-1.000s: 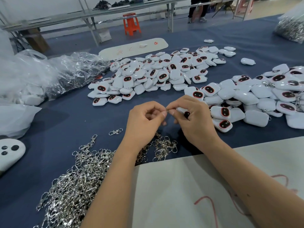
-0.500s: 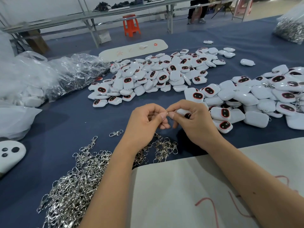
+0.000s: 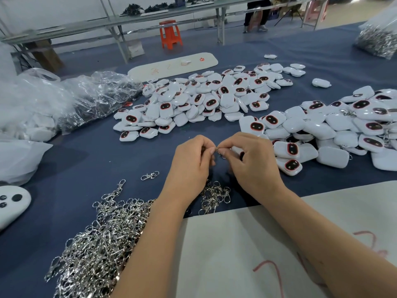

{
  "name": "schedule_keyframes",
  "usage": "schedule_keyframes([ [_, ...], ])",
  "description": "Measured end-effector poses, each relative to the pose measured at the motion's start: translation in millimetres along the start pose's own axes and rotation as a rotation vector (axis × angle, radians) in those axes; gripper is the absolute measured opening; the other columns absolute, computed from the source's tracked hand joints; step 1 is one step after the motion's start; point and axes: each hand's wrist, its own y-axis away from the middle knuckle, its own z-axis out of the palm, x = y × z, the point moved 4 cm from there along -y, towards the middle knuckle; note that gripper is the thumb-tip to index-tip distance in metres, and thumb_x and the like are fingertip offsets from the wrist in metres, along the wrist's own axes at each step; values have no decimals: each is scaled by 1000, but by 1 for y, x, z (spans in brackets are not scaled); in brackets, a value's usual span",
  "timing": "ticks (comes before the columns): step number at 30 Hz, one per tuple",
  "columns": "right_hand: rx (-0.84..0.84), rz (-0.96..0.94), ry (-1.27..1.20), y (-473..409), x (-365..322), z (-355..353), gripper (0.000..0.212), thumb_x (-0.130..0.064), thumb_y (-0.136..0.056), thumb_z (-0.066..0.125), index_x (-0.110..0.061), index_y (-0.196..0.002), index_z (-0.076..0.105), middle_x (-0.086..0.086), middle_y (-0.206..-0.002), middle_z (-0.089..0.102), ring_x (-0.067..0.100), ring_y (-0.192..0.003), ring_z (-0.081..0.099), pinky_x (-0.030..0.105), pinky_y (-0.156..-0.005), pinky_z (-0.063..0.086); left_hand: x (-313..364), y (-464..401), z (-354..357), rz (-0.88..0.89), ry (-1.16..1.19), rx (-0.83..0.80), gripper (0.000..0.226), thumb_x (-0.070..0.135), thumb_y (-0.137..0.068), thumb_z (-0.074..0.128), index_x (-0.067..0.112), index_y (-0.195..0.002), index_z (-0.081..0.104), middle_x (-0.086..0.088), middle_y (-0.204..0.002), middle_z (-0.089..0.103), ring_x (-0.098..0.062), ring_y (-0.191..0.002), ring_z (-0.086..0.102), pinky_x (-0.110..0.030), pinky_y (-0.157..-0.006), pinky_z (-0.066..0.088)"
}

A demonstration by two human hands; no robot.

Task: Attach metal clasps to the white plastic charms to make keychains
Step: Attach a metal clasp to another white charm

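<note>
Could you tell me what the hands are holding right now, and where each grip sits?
Both hands pinch a metal clasp between them; the right hand also holds a white charm. The left hand's exact grip point is hidden.

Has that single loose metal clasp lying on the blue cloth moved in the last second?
No. The lone clasp lies in the same place on the blue cloth, just beyond the big clasp pile, left of the left hand.

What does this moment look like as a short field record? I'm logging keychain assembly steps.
left hand: pinches a metal clasp
right hand: pinches the same clasp, holds a white charm, mostly hidden
clasp pile: near left, under the left forearm
loose charms: heaped beyond the hands
surface: blue cloth
</note>
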Motion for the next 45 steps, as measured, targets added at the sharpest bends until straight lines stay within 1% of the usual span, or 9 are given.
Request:
schedule_keyframes([
  [4,21,114,-176,1,4,-2,12,-4,-93,73,-14,-89,78,-10,-74,70,3,-64,62,19,-64,46,6,-1,-1,35,104,39,20,8,-101,58,21,-88,65,7,-75,69,-11,-76,68,-28,-74,56],
  [11,-65,346,-597,1,16,4,12,-17,-97,73,-23,-88,78,8,-60,69,11,-50,51,16,-54,41,11,0,-1,121,166,94,17,10,-99,59,21,-88,65,5,-76,67,-19,-77,68,-33,-71,56],
  [17,-64,353,-588,1,20,7,9,-24,-98,72,-26,-91,77,8,-61,68,50,-55,45,46,-52,37,14,1,3,119,126,185,18,15,-96,58,28,-85,61,10,-76,66,-18,-75,69,-33,-67,54],
  [23,-31,354,-562,3,16,7,7,-18,-96,70,-25,-97,69,-3,-77,70,17,-52,60,27,-52,48,14,0,-2,155,4,108,14,13,-99,57,21,-88,60,8,-78,63,-16,-77,63,-34,-69,51],
  [27,7,582,-735,3,28,11,22,-2,-95,53,-19,-106,46,8,-74,68,17,-45,53,24,-42,42,15,1,-2,200,-126,36,15,10,-101,55,18,-88,56,10,-78,57,-13,-74,53,-23,-65,39],
  [30,11,609,-774,0,30,10,19,-1,-99,63,-12,-111,53,18,-83,70,17,-46,62,24,-39,44,14,1,0,209,-164,-15,16,7,-99,55,18,-87,56,10,-77,53,-12,-73,49,-22,-64,35],
  [33,38,601,-695,0,32,10,10,-17,-97,73,-12,-102,66,5,-60,64,13,-39,52,21,-36,36,15,1,2,236,-166,-49,17,4,-98,54,17,-87,55,9,-78,53,-14,-76,50,-26,-66,39],
  [37,68,610,-625,0,32,8,13,-22,-95,73,-17,-84,69,-3,-56,57,13,-41,50,21,-38,37,16,2,6,240,-161,-81,16,4,-96,55,17,-86,54,8,-79,54,-17,-77,50,-33,-69,43],
  [45,138,608,-527,-1,30,7,16,-20,-92,68,-18,-77,65,-8,-53,53,13,-45,49,26,-40,40,18,2,8,251,-150,-91,17,3,-95,54,16,-85,53,7,-78,52,-18,-77,49,-33,-69,42],
])
